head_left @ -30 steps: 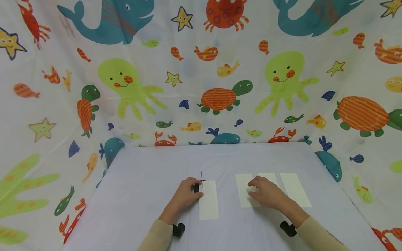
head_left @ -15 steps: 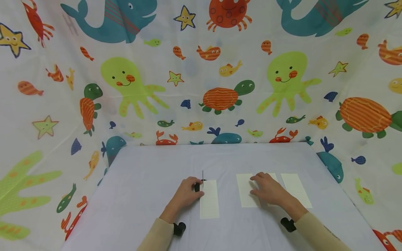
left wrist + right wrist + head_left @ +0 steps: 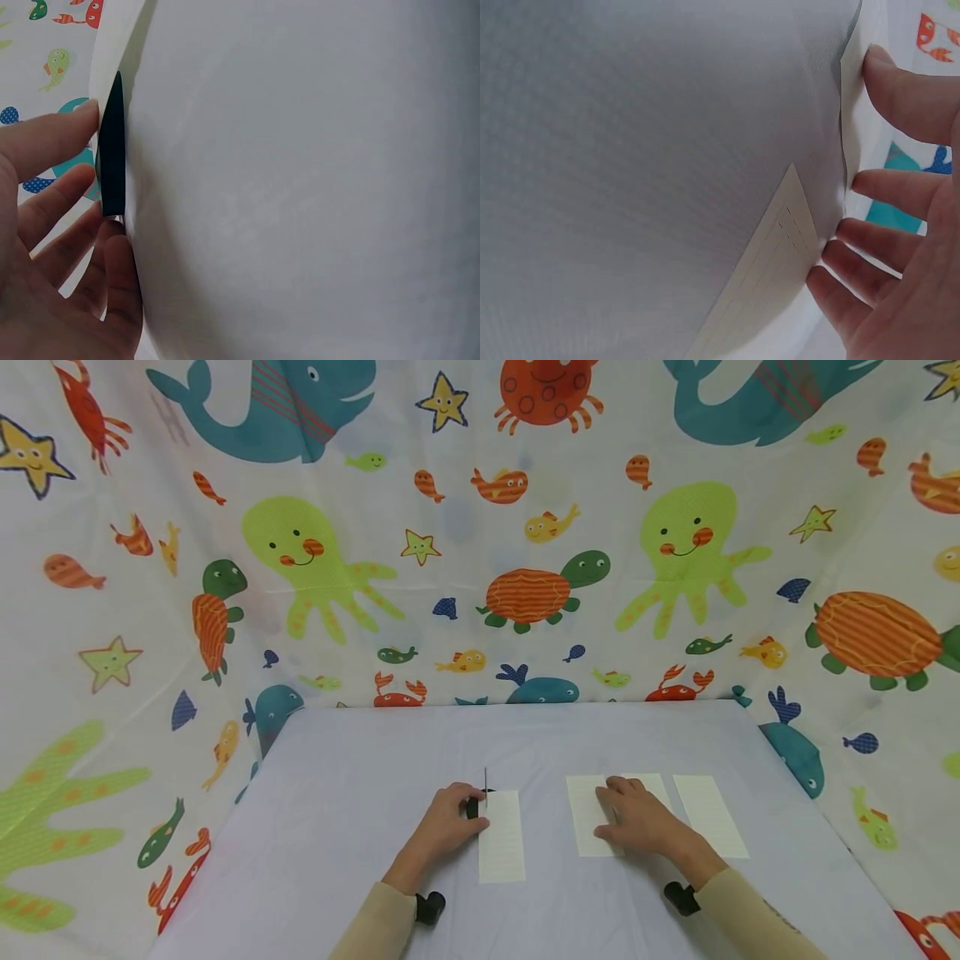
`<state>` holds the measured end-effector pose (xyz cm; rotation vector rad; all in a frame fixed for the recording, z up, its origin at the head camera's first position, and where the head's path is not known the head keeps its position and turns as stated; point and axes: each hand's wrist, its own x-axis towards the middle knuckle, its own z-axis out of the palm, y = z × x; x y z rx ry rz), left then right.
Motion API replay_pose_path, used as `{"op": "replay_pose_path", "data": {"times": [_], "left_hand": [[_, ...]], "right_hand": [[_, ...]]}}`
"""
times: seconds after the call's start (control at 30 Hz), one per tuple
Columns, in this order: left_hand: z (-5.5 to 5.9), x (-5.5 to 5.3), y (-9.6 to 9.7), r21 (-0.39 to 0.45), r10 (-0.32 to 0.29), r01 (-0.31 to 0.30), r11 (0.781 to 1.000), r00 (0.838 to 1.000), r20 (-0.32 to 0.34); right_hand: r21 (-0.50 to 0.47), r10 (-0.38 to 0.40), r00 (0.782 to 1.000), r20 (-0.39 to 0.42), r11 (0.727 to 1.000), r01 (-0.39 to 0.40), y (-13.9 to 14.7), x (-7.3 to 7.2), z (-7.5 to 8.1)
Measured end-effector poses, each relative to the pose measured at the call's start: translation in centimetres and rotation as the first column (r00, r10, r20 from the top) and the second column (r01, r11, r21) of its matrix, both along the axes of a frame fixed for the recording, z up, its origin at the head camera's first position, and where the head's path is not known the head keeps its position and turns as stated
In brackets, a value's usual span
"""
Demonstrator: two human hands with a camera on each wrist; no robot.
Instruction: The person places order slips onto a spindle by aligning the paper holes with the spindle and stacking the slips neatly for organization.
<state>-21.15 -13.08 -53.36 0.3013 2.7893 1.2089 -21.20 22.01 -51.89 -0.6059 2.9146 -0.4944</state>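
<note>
Left hand (image 3: pixel 447 820): thumb and forefinger stand apart around a dark piece (image 3: pixel 472 807) at the far left corner of the leftmost strip (image 3: pixel 501 843). Fingertips reach the paper's edge; I cannot tell if this grip pinches anything. A thin upright line (image 3: pixel 486 783) shows there; too fine for me to name.

Right hand (image 3: pixel 643 818): grip wide, fingers spread, thumb and forefinger at the second strip (image 3: pixel 587 827). From the right wrist I see the fingertips against paper that bows slightly.

Handling, my judgement: paper weighs next to nothing, bends readily, creases easily. I'd take the strips by a long edge, lightly, thumb against forefinger. The dark piece looks stiffer, straight-sided, dull; I'd hold it by its flat faces.

Materials: strips are pale cream, narrow oblongs, one showing faint ruled lines up close. A third strip (image 3: pixel 654 787) lies partly behind the right hand, a fourth (image 3: pixel 710 816) farther right. White cloth with soft wrinkles dresses the tabletop (image 3: pixel 337 810); beyond hangs a sea-creature curtain (image 3: pixel 457 539), thin and lightly creased.
</note>
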Motion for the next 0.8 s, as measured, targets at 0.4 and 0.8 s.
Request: {"op": "replay_pose_path", "data": {"times": [0.4, 0.8], "left_hand": [[-0.1, 0.0, 0.0, 0.005, 0.000, 0.001, 1.000, 1.000, -0.022], [0.2, 0.2, 0.0, 0.006, -0.004, 0.004, 1.000, 1.000, -0.031]], "right_hand": [[0.027, -0.034, 0.999, -0.009, 0.999, 0.035, -0.7, 0.0, -0.1], [0.050, -0.077, 0.996, -0.046, 0.996, 0.080, -2.0, 0.9, 0.6]]}}
